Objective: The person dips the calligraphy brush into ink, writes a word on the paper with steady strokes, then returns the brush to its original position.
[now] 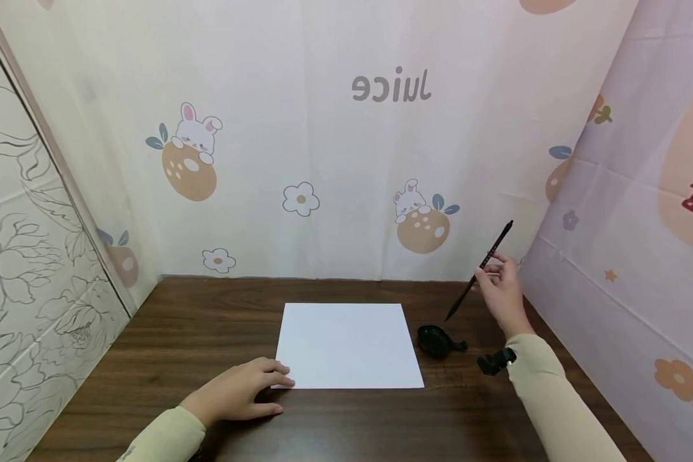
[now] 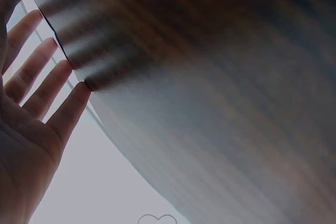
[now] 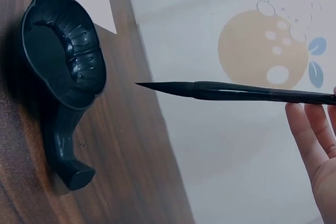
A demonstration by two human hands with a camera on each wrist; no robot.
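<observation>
My right hand pinches a black calligraphy brush partway up its handle. The brush slants, its dark pointed tip down and to the left, just above a black ink dish. In the right wrist view the dish shows a scalloped rim and a curved stub handle, and the brush tip stands apart from it. A white sheet of paper lies flat left of the dish. My left hand rests at the paper's near left corner, fingers extended; the left wrist view shows these fingers spread.
The dark wooden table runs back to a printed curtain with rabbits, fruit and flowers. More printed cloth hangs along the right side, and a flower-patterned panel stands on the left. A black wrist device sits on my right wrist.
</observation>
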